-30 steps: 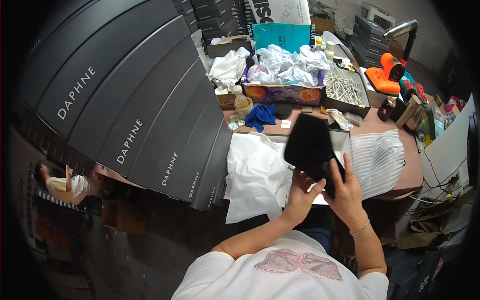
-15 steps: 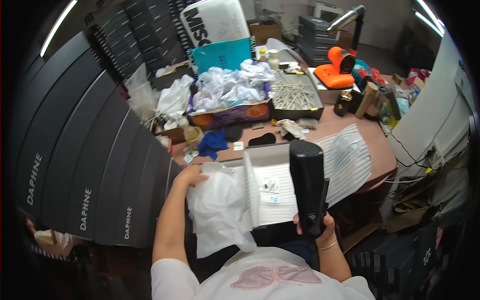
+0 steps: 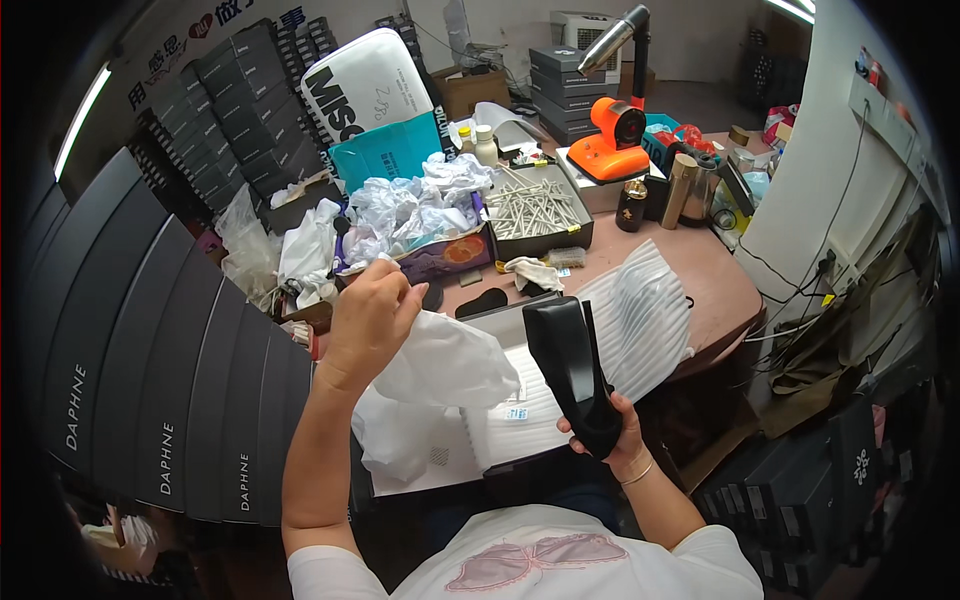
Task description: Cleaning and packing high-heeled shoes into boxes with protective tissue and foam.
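The black high-heeled shoe (image 3: 566, 375) is over the right side of the open shoebox (image 3: 505, 325), its near end gripped by the curled right hand (image 3: 624, 440); its long axis points away, slightly left. Surface: smooth, glossy. The left hand (image 3: 372, 322) pinches thin, crumpled white tissue paper (image 3: 445, 362).

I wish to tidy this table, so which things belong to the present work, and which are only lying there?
In use:
white paper, in the left hand
black shoe, in the right hand
open box beneath

Lying about, it seems:
orange device
black box of white sticks
small dark bottle
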Demonstrator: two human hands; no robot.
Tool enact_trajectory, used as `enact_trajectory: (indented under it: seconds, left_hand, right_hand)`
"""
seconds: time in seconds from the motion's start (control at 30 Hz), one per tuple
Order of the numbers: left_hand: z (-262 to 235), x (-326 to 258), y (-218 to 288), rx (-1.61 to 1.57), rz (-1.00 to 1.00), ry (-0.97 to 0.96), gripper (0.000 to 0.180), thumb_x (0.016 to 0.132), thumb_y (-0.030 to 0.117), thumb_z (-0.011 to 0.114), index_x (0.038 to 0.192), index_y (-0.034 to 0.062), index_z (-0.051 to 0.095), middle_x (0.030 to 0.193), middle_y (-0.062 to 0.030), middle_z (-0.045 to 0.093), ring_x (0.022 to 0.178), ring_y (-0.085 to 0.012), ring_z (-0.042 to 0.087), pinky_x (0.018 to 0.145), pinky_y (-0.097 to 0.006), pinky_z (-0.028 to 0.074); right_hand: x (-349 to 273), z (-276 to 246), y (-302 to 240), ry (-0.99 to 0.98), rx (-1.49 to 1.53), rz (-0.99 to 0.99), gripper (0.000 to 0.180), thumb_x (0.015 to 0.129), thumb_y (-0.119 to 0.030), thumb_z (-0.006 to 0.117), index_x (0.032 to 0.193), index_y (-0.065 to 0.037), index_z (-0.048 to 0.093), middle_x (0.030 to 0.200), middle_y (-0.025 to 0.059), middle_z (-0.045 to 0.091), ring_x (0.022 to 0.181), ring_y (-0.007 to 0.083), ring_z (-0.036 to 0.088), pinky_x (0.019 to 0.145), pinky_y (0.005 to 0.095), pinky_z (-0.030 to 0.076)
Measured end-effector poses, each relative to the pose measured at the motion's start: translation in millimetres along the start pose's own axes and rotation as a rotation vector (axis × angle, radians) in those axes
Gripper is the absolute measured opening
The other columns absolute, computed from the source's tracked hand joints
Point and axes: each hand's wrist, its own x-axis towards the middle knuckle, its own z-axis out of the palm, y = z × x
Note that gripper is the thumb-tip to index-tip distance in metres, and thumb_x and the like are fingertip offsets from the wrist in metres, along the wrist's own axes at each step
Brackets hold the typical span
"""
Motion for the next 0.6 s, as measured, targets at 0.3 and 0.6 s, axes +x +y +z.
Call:
enact_trajectory:
  seconds: [0.3, 0.6]
  left_hand:
    - [0.5, 29.7, -29.5, 0.053, 0.227, 0.188, 0.049, 0.078, -0.013, 0.05, 0.124, 0.0008, 0.057, 0.136, -0.0235, 0.049, 0.107, -0.0366, 0.061, 0.092, -0.036, 0.048]
    - [13.1, -21.4, -4.8, -0.139, 0.044, 0.592, 0.039, 0.081, -0.001, 0.067, 0.12, 0.0031, 0.062, 0.123, -0.0124, 0.059, 0.105, -0.023, 0.061, 0.079, -0.028, 0.051]
  right_hand:
    - [-17.8, 37.1, -27.5, 0.05, -0.373, 0.005, 0.063, 0.086, -0.038, 0.063, 0.124, 0.01, 0.048, 0.097, 0.0293, 0.063, 0.081, 0.0302, 0.069, 0.06, 0.034, 0.061]
    - [-26.3, 78.8, -43.7, -0.364, -0.415, 0.307, 0.074, 0.062, -0.016, 0.082, 0.121, 0.014, 0.051, 0.102, 0.0224, 0.063, 0.088, 0.03, 0.065, 0.078, 0.038, 0.051]
